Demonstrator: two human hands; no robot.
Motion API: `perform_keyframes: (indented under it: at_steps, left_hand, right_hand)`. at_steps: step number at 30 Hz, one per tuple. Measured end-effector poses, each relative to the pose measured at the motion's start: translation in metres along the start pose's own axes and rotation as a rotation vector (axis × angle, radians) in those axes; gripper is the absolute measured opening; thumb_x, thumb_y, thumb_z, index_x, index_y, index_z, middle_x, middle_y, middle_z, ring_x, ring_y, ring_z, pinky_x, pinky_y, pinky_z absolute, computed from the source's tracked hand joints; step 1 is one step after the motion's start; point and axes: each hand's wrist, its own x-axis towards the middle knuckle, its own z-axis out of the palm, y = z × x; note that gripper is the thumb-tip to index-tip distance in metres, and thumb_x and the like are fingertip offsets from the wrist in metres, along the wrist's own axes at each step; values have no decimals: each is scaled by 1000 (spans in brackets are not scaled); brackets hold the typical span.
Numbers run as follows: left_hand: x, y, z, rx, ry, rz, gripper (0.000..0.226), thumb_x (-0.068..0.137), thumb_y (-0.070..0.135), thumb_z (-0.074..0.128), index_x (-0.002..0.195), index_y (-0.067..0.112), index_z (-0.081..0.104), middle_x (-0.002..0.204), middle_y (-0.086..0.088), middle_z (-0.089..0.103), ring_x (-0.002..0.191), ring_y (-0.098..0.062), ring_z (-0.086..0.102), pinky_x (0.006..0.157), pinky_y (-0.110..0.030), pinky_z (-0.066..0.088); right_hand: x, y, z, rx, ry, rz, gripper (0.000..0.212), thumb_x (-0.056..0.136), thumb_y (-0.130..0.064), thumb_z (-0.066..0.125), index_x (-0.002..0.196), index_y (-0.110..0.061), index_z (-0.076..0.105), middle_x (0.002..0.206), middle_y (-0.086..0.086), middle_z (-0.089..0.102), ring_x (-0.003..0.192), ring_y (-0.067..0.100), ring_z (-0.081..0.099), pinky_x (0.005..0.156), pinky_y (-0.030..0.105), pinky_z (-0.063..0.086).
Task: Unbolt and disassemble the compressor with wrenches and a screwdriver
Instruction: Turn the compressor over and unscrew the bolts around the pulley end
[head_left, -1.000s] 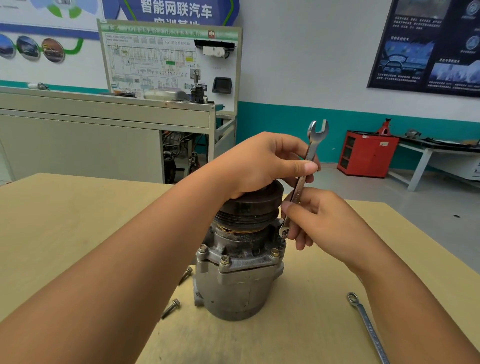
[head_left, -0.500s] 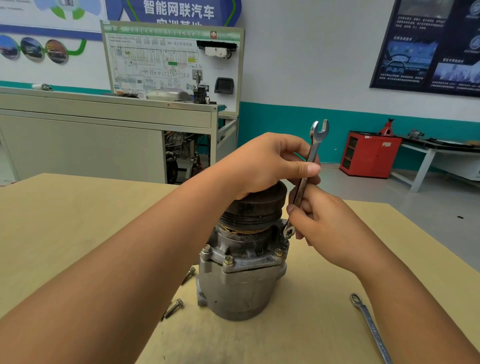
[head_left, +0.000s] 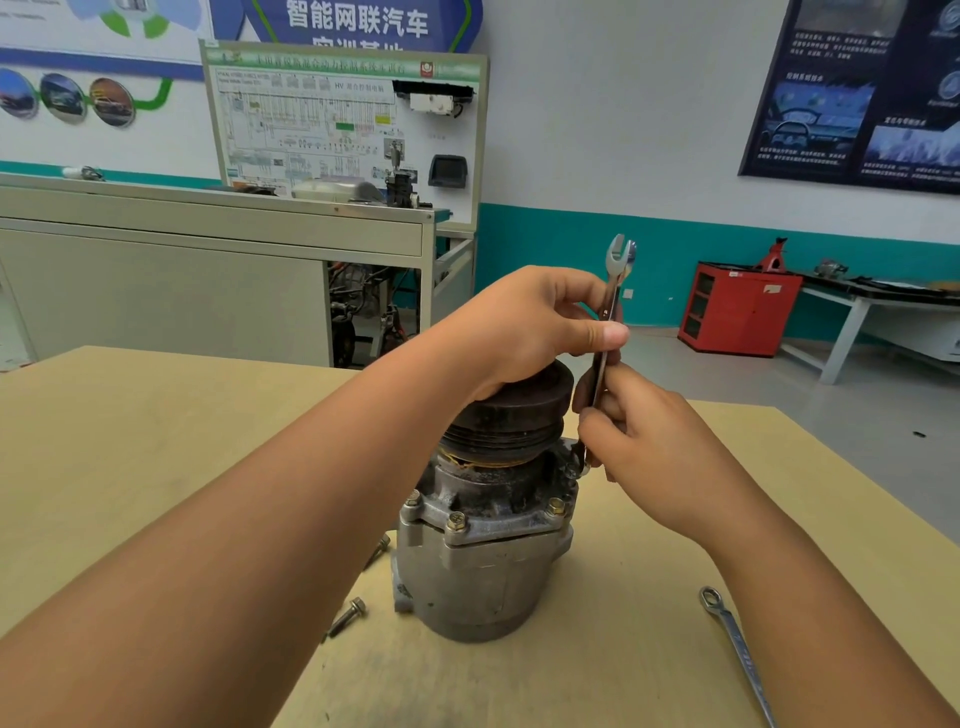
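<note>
A grey metal compressor (head_left: 483, 566) stands upright on the wooden table (head_left: 130, 447), with a dark pulley (head_left: 511, 415) on top and several brass-coloured bolts round its flange. My left hand (head_left: 524, 327) rests on the pulley and pinches the shaft of a silver open-end wrench (head_left: 613, 291), which stands nearly upright. My right hand (head_left: 639, 447) grips the wrench's lower part beside the flange's right side. The wrench's lower jaw sits at the flange edge, partly hidden by my fingers.
Two loose bolts (head_left: 347, 617) lie on the table left of the compressor. A second wrench (head_left: 737, 644) lies at the right front. Behind stand a grey training bench (head_left: 218, 260), a red cabinet (head_left: 737, 306) and a white table (head_left: 862, 306).
Both hands stay on the wrench and it has tilted slightly more upright. My right hand has slid a little closer to the pulley.
</note>
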Motion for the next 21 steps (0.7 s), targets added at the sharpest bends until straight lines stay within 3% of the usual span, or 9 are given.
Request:
perform_keyframes:
  at_steps: [3, 5, 7, 9, 12, 14, 21]
  left_hand:
    - [-2, 2, 1, 41, -2, -14, 12, 89, 22, 63, 78, 26, 62, 63, 15, 66, 61, 5, 58, 69, -25, 39]
    - [-2, 3, 3, 54, 19, -17, 12, 90, 22, 63, 78, 24, 62, 69, 10, 68, 73, -6, 62, 78, -28, 45]
    - [-3, 4, 5, 56, 62, -32, 12, 89, 23, 64, 78, 23, 64, 73, 5, 69, 85, -18, 66, 88, -35, 46]
    - [-3, 4, 5, 51, 88, -51, 14, 89, 23, 65, 75, 22, 65, 70, 7, 68, 83, -17, 65, 90, -37, 46]
    - [-3, 3, 4, 66, 96, -66, 22, 88, 26, 65, 67, 25, 67, 62, 15, 64, 63, -1, 57, 75, -30, 42]
    - [-3, 4, 4, 85, 90, -66, 22, 88, 29, 65, 66, 25, 69, 63, 14, 63, 61, -1, 54, 72, -29, 39]
    - [-7, 7, 0, 53, 13, -3, 15, 83, 30, 70, 68, 29, 74, 77, 5, 71, 78, -8, 60, 90, -38, 46]
  right_hand:
    - [1, 2, -5, 21, -38, 25, 14, 96, -26, 48, 83, -28, 50, 72, -3, 62, 60, 7, 58, 49, 15, 44]
    - [1, 3, -7, 24, -55, 36, 16, 96, -28, 49, 81, -27, 52, 69, -6, 60, 56, 3, 57, 47, 9, 41]
    - [1, 3, -8, -18, -44, 24, 20, 96, -28, 49, 77, -24, 54, 65, -7, 56, 56, 6, 53, 47, 13, 38]
    - [1, 3, -7, -32, -20, 22, 24, 96, -27, 49, 77, -15, 57, 60, -3, 52, 54, 8, 47, 50, 22, 33]
    - [1, 4, -4, 34, -47, 51, 27, 98, -25, 46, 76, -15, 56, 49, 0, 56, 44, 5, 49, 51, 25, 38]
    - [1, 3, -3, 80, -76, 73, 26, 99, -24, 44, 77, -19, 56, 51, -4, 62, 43, 5, 54, 51, 23, 41]
    - [0, 5, -6, 175, -132, 70, 27, 99, -19, 44, 79, -17, 60, 58, -2, 67, 50, 8, 60, 54, 24, 47]
